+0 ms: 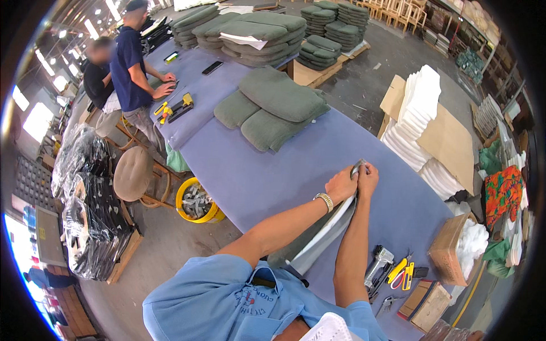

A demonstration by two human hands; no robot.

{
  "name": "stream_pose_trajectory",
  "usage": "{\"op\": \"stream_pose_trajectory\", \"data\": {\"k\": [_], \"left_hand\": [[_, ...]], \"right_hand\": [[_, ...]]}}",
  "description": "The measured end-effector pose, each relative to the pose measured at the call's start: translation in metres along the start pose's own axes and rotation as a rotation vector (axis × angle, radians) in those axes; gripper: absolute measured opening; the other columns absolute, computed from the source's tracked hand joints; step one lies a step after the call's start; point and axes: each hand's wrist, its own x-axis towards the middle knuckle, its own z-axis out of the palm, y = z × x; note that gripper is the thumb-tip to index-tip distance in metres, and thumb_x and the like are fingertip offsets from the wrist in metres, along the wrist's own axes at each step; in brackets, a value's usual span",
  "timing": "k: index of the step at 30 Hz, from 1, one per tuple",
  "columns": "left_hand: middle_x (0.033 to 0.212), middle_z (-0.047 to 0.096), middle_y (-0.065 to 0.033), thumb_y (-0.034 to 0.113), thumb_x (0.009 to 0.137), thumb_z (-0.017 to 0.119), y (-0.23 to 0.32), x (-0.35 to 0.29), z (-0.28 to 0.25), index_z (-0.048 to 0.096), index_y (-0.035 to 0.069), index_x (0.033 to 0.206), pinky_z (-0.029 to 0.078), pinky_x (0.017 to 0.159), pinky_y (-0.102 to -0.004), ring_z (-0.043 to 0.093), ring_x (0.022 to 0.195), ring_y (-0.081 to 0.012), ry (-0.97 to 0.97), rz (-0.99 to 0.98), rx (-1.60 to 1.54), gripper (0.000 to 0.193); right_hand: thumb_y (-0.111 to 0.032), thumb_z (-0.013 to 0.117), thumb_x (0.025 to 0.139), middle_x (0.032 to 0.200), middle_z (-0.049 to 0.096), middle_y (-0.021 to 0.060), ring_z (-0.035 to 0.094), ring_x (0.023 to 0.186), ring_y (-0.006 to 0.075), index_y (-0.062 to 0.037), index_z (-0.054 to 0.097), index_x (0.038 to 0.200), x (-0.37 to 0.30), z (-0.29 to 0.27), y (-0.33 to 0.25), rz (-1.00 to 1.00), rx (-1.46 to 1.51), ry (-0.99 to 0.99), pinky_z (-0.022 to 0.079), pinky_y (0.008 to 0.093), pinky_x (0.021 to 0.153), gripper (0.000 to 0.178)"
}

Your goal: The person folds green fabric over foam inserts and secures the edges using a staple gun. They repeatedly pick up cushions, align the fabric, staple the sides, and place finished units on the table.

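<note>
Both my hands are raised together over the blue-grey table. My left hand, with a watch at its wrist, is closed on the top edge of a grey fabric-covered piece with a white side. Close beside it, my right hand pinches the same edge. The piece hangs slanting down toward my body, between my forearms. Which part each fingertip presses is partly hidden. Beyond my hands lies a small pile of dark green cushions.
Nearby at right are a staple gun, yellow-handled cutters, a wooden box and a carton of white stuffing. A yellow bucket of scraps stands left. Two people work at the far left.
</note>
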Motion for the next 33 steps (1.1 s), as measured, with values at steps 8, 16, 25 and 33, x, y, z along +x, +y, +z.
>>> {"op": "stream_pose_trajectory", "data": {"k": [8, 16, 25, 33], "left_hand": [[0.093, 0.073, -0.0243, 0.036, 0.102, 0.055, -0.027, 0.073, 0.031, 0.073, 0.003, 0.104, 0.055, 0.076, -0.0485, 0.069, 0.087, -0.0448, -0.042, 0.269, -0.133, 0.038], [0.110, 0.075, -0.0181, 0.019, 0.106, 0.056, -0.031, 0.062, 0.015, 0.073, -0.001, 0.117, 0.054, 0.092, -0.0393, 0.072, 0.106, -0.0324, 0.005, 0.155, -0.438, 0.028], [0.117, 0.076, -0.0161, 0.010, 0.104, 0.060, -0.043, 0.060, 0.010, 0.074, -0.005, 0.112, 0.046, 0.112, -0.0442, 0.068, 0.121, -0.0281, 0.006, 0.452, -0.361, 0.022], [0.123, 0.074, -0.0177, 0.010, 0.105, 0.057, -0.037, 0.050, 0.002, 0.074, -0.006, 0.114, 0.044, 0.115, -0.0464, 0.066, 0.125, -0.0315, -0.111, 0.523, -0.219, 0.025]], "right_hand": [[-0.023, 0.066, 0.099, 0.100, 0.075, 0.0115, 0.067, 0.090, 0.0202, -0.0015, 0.078, 0.103, -0.010, -0.026, -0.026, 0.203, 0.021, -0.005, 0.053, 0.0348, 0.083, 0.025], [-0.022, 0.056, 0.108, 0.083, 0.064, -0.0010, 0.052, 0.077, 0.0068, -0.0036, 0.066, 0.090, -0.021, -0.001, -0.072, 0.529, 0.525, -0.022, 0.044, 0.0253, 0.070, 0.028], [-0.030, 0.051, 0.112, 0.086, 0.049, -0.0025, 0.043, 0.081, 0.0076, -0.0070, 0.054, 0.082, -0.046, -0.001, -0.059, 0.393, 0.654, -0.054, 0.038, 0.0255, 0.074, 0.038], [-0.029, 0.050, 0.112, 0.086, 0.047, -0.0015, 0.044, 0.080, 0.0089, -0.0065, 0.055, 0.082, -0.055, -0.006, -0.054, 0.347, 0.729, -0.012, 0.039, 0.0267, 0.074, 0.038]]}}
